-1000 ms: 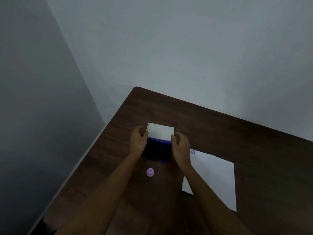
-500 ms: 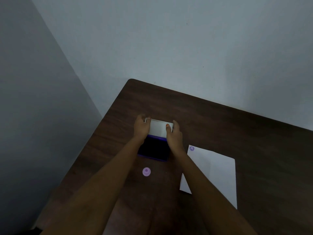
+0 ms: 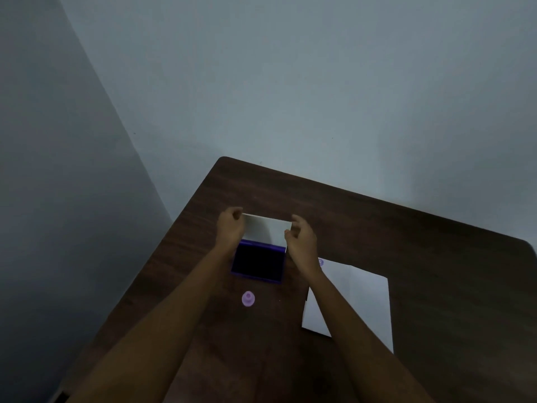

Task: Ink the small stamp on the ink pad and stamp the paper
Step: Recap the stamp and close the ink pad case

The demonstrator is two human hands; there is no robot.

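Note:
A purple ink pad [image 3: 258,262] lies open on the dark wooden table [image 3: 406,234], its dark ink surface showing. Its white lid [image 3: 263,230] stands tilted up at the far side. My left hand [image 3: 230,230] pinches the lid's left corner and my right hand [image 3: 300,241] pinches its right edge. The small lilac stamp [image 3: 248,299] stands by itself on the table, just nearer to me than the pad. A white paper [image 3: 360,298] lies to the right, partly under my right forearm, with a purple stamp mark [image 3: 320,262] at its far left corner.
Grey walls meet in a corner behind the table's far left corner [image 3: 223,159]. The table's left edge [image 3: 162,257] runs diagonally close to my left arm.
Both hands have moved from the pad's sides to the lid's corners and raised the lid from lying back to a steeper tilt. The stamp and paper have stayed put.

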